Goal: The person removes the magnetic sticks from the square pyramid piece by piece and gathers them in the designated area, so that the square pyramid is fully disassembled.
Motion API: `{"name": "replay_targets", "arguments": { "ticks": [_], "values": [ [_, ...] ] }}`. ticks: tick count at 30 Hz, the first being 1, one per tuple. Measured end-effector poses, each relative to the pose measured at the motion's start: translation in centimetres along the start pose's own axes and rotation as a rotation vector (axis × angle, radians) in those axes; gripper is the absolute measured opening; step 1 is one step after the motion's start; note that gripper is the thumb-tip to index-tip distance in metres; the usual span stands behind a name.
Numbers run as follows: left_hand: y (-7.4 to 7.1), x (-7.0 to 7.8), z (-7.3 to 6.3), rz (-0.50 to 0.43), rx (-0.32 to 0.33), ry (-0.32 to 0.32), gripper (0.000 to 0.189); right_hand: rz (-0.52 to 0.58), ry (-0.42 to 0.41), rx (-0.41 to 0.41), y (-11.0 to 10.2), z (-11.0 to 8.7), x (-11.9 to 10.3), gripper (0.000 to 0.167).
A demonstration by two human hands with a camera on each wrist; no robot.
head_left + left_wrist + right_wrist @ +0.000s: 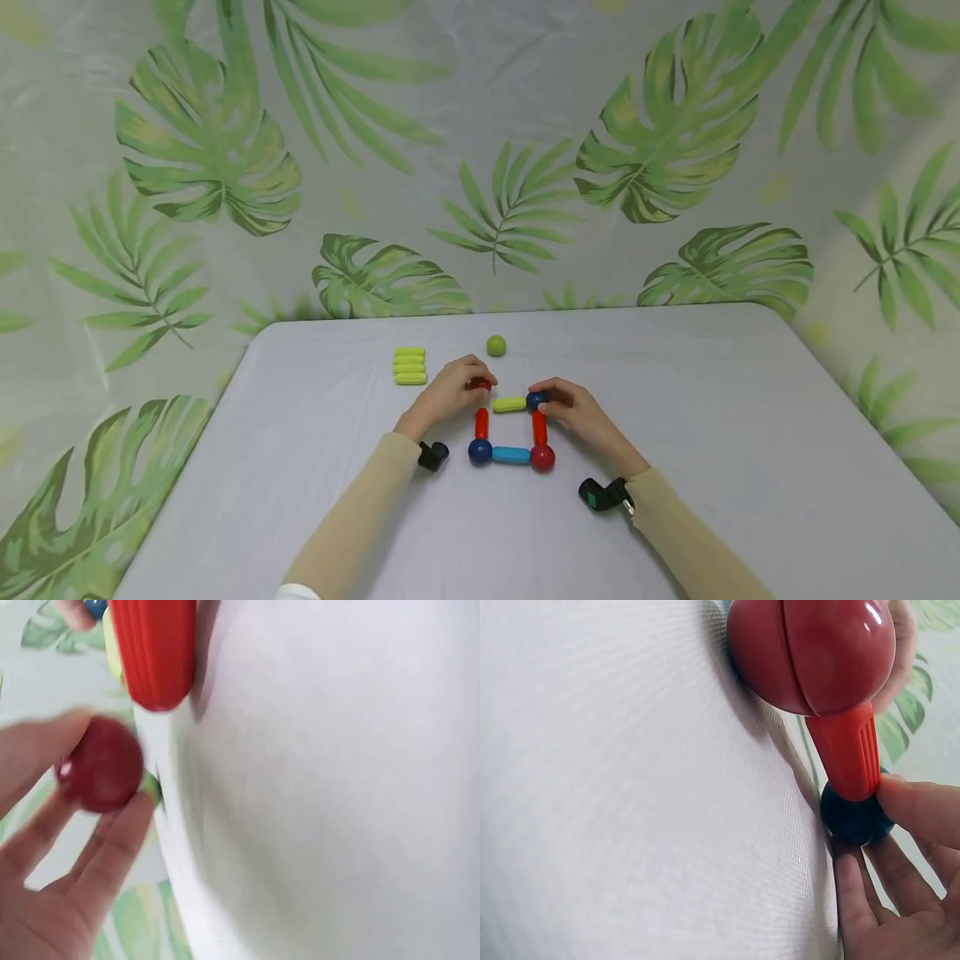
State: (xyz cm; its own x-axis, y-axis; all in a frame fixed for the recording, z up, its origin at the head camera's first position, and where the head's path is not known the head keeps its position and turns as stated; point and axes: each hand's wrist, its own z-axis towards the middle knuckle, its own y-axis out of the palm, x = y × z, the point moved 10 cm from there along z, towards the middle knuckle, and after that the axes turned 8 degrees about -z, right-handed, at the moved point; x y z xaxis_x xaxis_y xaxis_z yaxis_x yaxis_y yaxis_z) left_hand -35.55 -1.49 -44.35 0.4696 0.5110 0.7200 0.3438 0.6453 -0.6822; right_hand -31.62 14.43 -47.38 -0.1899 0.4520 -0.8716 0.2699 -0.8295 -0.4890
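Note:
My left hand (452, 390) pinches a dark red ball (103, 765) between thumb and fingers, just beyond the free end of the left red rod (482, 423). My right hand (573, 408) grips a blue ball (857, 815) at the far right corner of a rod-and-ball frame. From that ball a yellow-green rod (509, 405) points left, its end apart from the red ball in my left hand. Another red rod (847, 754) joins it to the near red ball (810, 652). A light blue rod (512, 456) links this to the near left blue ball (480, 452).
Several yellow-green rods (410, 365) lie stacked in a row left of my left hand. A green ball (496, 345) sits farther back on the white table (300, 433). A leaf-patterned cloth (510, 108) hangs behind the table's far edge.

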Motion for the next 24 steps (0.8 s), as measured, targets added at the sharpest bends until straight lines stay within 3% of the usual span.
{"name": "replay_targets", "arguments": {
  "ticks": [5,9,12,17,24],
  "values": [
    [-3.0,-2.6,1.1,-0.220,0.284,-0.109,0.026,0.011,0.007,0.001,0.0,0.1,0.6,0.029],
    [-3.9,-4.4,2.0,-0.293,0.423,-0.180,0.027,0.013,-0.001,-0.002,0.2,0.3,0.9,0.030],
    [-3.8,-5.2,2.8,-0.308,0.463,-0.201,0.026,0.027,-0.005,-0.006,0.4,0.3,1.0,0.030],
    [-3.6,-5.7,3.8,-0.276,0.473,-0.216,0.025,0.021,-0.005,-0.002,0.4,0.2,0.8,0.030],
    [-3.7,-4.9,3.4,-0.225,0.464,-0.190,0.031,0.013,0.013,0.016,0.1,0.1,0.9,0.030]
  ]
}}
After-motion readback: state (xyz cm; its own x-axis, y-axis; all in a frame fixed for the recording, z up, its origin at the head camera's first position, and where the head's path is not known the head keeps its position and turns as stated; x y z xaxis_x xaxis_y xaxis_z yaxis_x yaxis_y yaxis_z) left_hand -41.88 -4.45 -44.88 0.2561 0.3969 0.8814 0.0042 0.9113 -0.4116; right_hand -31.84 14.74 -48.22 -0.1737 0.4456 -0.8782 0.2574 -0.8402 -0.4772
